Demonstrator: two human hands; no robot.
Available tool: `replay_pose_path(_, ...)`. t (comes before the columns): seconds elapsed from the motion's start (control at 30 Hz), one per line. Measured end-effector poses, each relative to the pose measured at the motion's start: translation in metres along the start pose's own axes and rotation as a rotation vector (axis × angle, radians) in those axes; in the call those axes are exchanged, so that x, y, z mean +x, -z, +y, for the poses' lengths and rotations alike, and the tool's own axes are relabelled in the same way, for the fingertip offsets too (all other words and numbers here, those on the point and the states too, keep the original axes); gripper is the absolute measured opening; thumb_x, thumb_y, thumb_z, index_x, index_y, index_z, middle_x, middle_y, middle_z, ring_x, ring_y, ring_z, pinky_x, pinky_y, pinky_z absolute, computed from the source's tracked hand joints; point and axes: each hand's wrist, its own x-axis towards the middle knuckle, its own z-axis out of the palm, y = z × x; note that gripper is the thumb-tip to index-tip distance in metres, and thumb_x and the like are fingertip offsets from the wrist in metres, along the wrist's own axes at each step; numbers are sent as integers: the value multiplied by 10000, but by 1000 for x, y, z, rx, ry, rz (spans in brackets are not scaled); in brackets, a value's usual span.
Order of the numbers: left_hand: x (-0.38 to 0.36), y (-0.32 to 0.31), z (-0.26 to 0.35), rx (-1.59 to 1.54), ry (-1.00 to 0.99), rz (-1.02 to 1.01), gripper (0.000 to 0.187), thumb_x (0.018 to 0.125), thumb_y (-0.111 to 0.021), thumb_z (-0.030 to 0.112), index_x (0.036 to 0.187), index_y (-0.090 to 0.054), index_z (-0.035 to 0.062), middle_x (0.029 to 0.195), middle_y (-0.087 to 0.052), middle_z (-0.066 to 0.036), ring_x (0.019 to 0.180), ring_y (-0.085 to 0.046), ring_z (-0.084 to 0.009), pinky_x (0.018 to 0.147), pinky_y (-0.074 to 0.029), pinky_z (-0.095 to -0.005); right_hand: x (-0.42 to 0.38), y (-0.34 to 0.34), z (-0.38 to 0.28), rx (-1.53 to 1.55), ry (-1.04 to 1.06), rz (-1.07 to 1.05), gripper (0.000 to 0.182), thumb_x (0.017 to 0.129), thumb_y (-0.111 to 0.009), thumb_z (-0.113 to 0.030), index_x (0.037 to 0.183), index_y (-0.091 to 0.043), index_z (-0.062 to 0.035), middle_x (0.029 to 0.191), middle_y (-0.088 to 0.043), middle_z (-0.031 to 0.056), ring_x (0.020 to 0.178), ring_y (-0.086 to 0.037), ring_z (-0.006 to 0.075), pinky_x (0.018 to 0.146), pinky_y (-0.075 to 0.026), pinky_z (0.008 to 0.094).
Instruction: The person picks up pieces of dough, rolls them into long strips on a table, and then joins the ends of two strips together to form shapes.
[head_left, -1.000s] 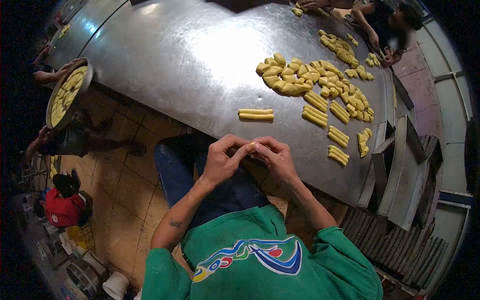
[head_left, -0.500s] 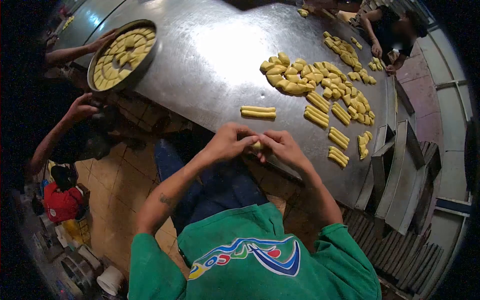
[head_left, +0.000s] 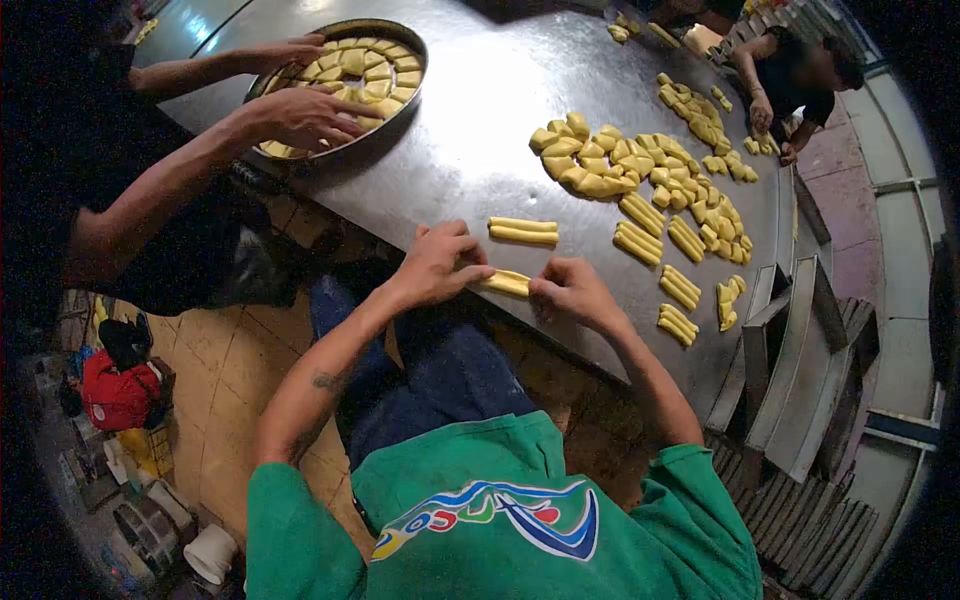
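A short yellow dough strip (head_left: 507,284) stretches between my hands at the near edge of the metal table. My left hand (head_left: 438,265) pinches its left end between thumb and fingers. The right end is gripped by my right hand (head_left: 577,292), whose curled fingers hide that tip. Just beyond lies a pair of dough rolls (head_left: 523,231), side by side. Farther right are several more grouped dough rolls (head_left: 637,242), and past them a big heap of cut dough pieces (head_left: 590,155).
At the left, a co-worker's hands (head_left: 305,115) reach over a round pan (head_left: 421,75) of dough pieces. Another person (head_left: 790,90) handles dough at the far right. Long metal pans (head_left: 800,370) stand against the right side of the metal table (head_left: 450,170).
My hands have moved apart, and the dough between them now shows as a drawn-out strip. The co-worker's pan has shifted right onto the table, with both their hands now over it.
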Motion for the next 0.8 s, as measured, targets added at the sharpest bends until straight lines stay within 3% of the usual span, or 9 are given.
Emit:
replay_pose_path(0.03, -1, 0, -5, -119, -48, -44, 260, 774, -753, 368, 839, -701, 121, 868, -555, -54, 928, -550, -216, 856, -335, -395, 2, 1, 4, -1, 1, 3, 330, 839, -746, -289, 724, -647, 4, 621, -630, 45, 572, -618, 123, 517, -477, 299)
replay_pose_path(0.13, 0, -7, 0, -78, -13, -26, 328, 729, -780, 427, 766, -682, 116, 871, -566, -49, 913, -554, -217, 850, -346, -403, -4, -2, -4, 118, -66, -6, 433, 807, -769, -378, 674, -637, 13, 571, -601, 32, 566, -620, 129, 517, -468, 335)
replay_pose_path(0.2, 9, -4, 12, -10, 28, -11, 354, 710, -790, 449, 744, -675, 116, 876, -569, -50, 913, -553, -218, 855, -347, -405, 1, -3, -24, -280, -204, 5, 525, 766, -776, -475, 654, -668, 27, 541, -595, 56, 553, -621, 139, 526, -469, 353)
replay_pose_path(0.27, 16, 3, 28, 108, 224, -192, 369, 682, -805, 458, 728, -673, 117, 905, -574, -62, 948, -544, -239, 862, -345, -420, 5, -10, -38, -363, -228, 34, 557, 741, -772, -524, 663, -692, 21, 530, -589, 63, 538, -612, 142, 523, -466, 351)
replay_pose_path(0.4, 13, -12, 21, 154, 169, -101, 401, 686, -788, 511, 727, -672, 129, 926, -571, -74, 1005, -518, -263, 871, -332, -449, 4, -7, -38, -518, -297, 29, 647, 687, -741, -654, 706, -744, -7, 507, -578, 82, 499, -588, 165, 520, -464, 346)
replay_pose_path(0.47, 19, 0, 10, 72, 109, -235, 442, 674, -770, 576, 735, -679, 148, 942, -568, -73, 1047, -493, -275, 878, -314, -470, 2, 3, -33, -524, -289, -18, 664, 691, -726, -670, 700, -740, -6, 500, -574, 79, 490, -585, 176, 515, -460, 347)
replay_pose_path(0.57, 21, 4, 1, 51, 67, -282, 473, 650, -760, 623, 744, -687, 166, 937, -568, -66, 1053, -487, -267, 883, -302, -477, 8, 19, -28, -564, -207, -107, 718, 686, -690, -724, 695, -735, -8, 481, -567, 88, 468, -579, 213, 512, -457, 356)
replay_pose_path(0.67, 19, 4, 12, 81, 79, -253, 477, 634, -767, 634, 726, -689, 172, 934, -563, -62, 1032, -497, -266, 870, -301, -468, 5, 13, -34, -828, 78, -120, 743, 645, -673, -775, 694, -745, -37, 488, -580, 111, 482, -599, 244, 507, -466, 376)
replay_pose_path(0.8, 28, -8, 20, 206, 173, -215, 464, 627, -778, 620, 715, -679, 175, 933, -566, -59, 1008, -507, -268, 851, -316, -479, 15, 8, -41, -710, -126, -42, 780, 617, -685, -784, 678, -731, -8, 540, -617, 117, 519, -628, 249, 531, -489, 374)
